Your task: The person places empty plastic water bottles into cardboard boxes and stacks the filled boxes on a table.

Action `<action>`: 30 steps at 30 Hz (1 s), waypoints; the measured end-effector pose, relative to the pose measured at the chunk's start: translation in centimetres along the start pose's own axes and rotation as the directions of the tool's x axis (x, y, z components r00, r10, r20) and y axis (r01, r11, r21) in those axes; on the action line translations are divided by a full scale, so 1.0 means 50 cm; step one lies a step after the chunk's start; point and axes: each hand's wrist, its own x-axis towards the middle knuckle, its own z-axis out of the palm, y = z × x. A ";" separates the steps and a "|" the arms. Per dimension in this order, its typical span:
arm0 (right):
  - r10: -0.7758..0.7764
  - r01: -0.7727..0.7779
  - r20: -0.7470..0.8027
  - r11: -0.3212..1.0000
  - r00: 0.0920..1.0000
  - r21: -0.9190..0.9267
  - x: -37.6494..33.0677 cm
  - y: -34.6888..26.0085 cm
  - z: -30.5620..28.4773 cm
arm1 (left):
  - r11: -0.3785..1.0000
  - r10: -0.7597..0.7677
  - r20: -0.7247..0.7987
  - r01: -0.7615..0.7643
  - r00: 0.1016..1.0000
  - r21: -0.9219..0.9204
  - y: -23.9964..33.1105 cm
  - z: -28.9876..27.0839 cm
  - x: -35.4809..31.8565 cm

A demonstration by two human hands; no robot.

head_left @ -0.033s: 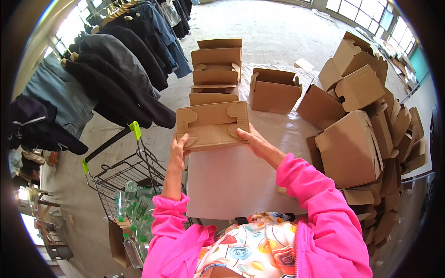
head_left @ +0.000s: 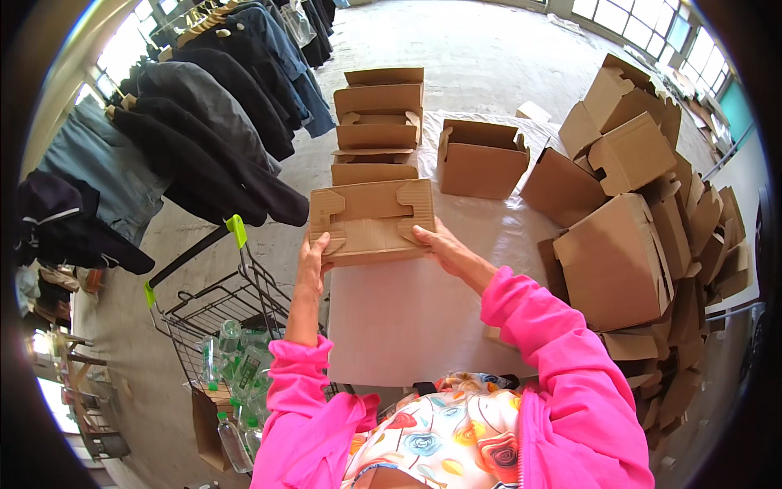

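I see folding well underway: a heap of assembled boxes (head_left: 627, 236) fills the right of frame, a few more stand at top centre, white table (head_left: 407, 326) bare in the middle. The flat cardboard blank (head_left: 371, 220) sits centre frame, unfolded, probably just lifted off the table. Left hand (head_left: 313, 257) pinches its left edge, right hand (head_left: 444, 244) curls over its lower right edge.

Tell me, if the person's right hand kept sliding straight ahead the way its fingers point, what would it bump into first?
The right hand grips the folded cardboard box, fingers pointing up and left across the table. Beyond that box, the first thing is probably the stack of open cardboard boxes, though depth is hard to judge.
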 end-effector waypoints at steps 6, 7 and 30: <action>-0.131 0.128 -0.005 0.973 0.991 -0.190 0.058 0.067 -0.041 | 0.988 0.092 -0.121 -0.106 0.988 -0.111 -0.058 0.019 0.097; -0.062 0.057 -0.018 0.975 0.998 -0.215 0.057 0.059 -0.047 | 0.993 0.045 -0.113 -0.057 0.993 -0.103 -0.048 0.024 0.097; -0.661 -0.417 -0.501 0.298 0.559 -0.858 0.075 -0.204 -0.390 | 0.999 -0.012 -0.243 0.003 0.970 -0.036 -0.103 0.028 -0.021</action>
